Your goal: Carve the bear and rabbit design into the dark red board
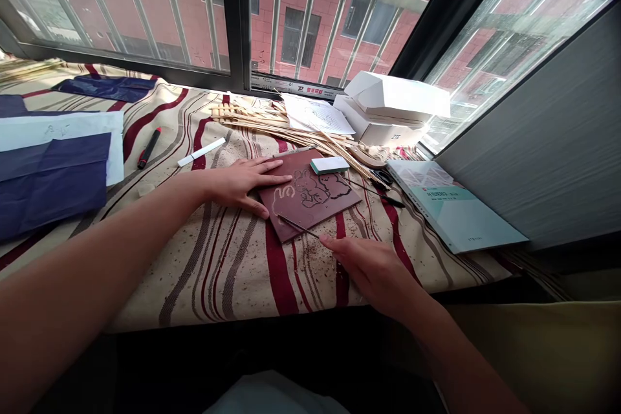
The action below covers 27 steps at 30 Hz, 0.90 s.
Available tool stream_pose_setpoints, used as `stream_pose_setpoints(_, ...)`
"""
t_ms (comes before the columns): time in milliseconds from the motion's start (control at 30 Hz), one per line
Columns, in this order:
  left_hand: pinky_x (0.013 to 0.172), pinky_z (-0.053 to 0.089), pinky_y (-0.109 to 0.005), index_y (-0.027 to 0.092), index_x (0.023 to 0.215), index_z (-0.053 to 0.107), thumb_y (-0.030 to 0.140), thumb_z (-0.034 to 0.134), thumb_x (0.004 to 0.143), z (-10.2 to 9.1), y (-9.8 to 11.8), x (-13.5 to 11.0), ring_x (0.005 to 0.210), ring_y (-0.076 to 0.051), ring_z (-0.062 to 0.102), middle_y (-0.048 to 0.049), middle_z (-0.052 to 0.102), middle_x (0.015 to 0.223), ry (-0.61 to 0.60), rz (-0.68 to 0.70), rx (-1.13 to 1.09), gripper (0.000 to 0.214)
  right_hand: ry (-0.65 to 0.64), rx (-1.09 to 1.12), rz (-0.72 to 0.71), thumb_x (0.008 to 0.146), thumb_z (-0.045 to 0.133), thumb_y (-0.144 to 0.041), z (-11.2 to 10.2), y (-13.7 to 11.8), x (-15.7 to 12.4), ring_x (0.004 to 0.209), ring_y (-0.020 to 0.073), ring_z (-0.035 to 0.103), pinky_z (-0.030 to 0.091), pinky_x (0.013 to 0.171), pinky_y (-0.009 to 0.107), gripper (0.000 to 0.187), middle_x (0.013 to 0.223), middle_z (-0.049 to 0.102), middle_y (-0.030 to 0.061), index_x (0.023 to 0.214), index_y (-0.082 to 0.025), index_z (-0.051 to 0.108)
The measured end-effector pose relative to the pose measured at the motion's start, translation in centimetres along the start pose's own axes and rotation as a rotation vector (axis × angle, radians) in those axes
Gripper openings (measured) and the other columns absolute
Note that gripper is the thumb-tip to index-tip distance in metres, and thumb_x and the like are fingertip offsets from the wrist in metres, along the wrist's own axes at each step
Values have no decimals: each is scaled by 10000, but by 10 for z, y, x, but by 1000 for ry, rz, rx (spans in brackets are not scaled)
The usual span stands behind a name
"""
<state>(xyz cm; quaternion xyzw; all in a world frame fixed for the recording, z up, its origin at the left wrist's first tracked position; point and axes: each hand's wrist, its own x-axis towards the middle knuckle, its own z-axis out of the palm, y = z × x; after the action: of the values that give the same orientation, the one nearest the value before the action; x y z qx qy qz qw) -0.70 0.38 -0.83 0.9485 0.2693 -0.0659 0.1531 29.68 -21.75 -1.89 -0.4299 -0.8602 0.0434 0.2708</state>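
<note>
A reddish-brown board (295,220) lies flat on the striped cloth, with a cartoon-like figure outlined and partly carved on it. My left hand (242,184) rests on its left edge, fingers spread and flat. In my right hand (371,268), near the board's front edge, is a thin dark carving tool (298,226). Its tip reaches the board's lower left part, close to the pale carved lines. The right fingers are wrapped round the tool's rear end, so its handle is hidden. A white and green eraser (329,165) sits on the board's far side.
Shavings dot the striped cloth (194,284). Behind the board lie thin wooden sticks (262,121), a paper sheet (317,114) and a white box (392,107). A book (456,207) is at right. A red-black marker (149,148), white strip (201,152) and dark blue fabric (53,174) lie left.
</note>
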Motion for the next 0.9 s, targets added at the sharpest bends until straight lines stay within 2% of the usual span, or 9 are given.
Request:
stream_pose_setpoints(133,1393,106,-706,477,1797,246,894,662,915,-2,4,-1,1768,-455,23,-33,-32,1916,-2,-13,-6,1061,1,15,-2,1121,475,-106,1,4,4,927,161,845,641,813,231,337,1094,873,75,1288,-177,758)
stream_pose_setpoints(200,1400,102,-689,471,1797,256,875,681,915,-2,6,-1,1768,-455,25,-27,-31,1916,0,-19,-9,1059,-12,9,0,1123,483,-116,-1,4,5,920,164,847,644,810,235,334,1098,876,73,1297,-188,759)
stream_pose_setpoints(333,1409,104,-669,477,1792,271,880,689,901,-3,5,0,1770,-448,32,-14,-29,1916,4,-14,-13,1063,-28,-8,18,1127,478,-120,-6,1,2,855,156,833,642,791,233,337,1063,873,73,1293,-191,763)
stream_pose_setpoints(500,1406,116,-668,473,1794,263,887,683,897,-1,3,0,1773,-434,42,-27,-14,1916,15,0,3,1073,-39,-52,14,1088,496,-95,1,-4,-2,853,173,823,640,793,255,369,1053,864,90,1345,-167,750)
stream_pose_setpoints(600,1403,107,-687,478,1790,273,888,691,892,-1,5,1,1768,-456,33,-16,-16,1915,6,-28,-11,1072,-40,-57,9,1108,469,-94,3,-5,-1,791,152,801,615,745,233,365,1015,859,73,1333,-160,748)
stream_pose_setpoints(733,1404,106,-684,468,1793,273,886,679,906,0,4,1,1766,-462,45,-26,-18,1915,15,1,-14,1061,-35,-68,-4,1106,485,-100,0,-6,2,720,149,763,570,688,233,347,901,826,37,1338,-162,735)
stream_pose_setpoints(900,1400,113,-693,492,1792,247,899,678,898,0,5,1,1768,-455,37,-13,-37,1915,7,-17,-12,1072,-20,-118,-13,1097,471,-73,-1,-16,0,703,150,764,554,675,237,332,883,819,35,1299,-136,726)
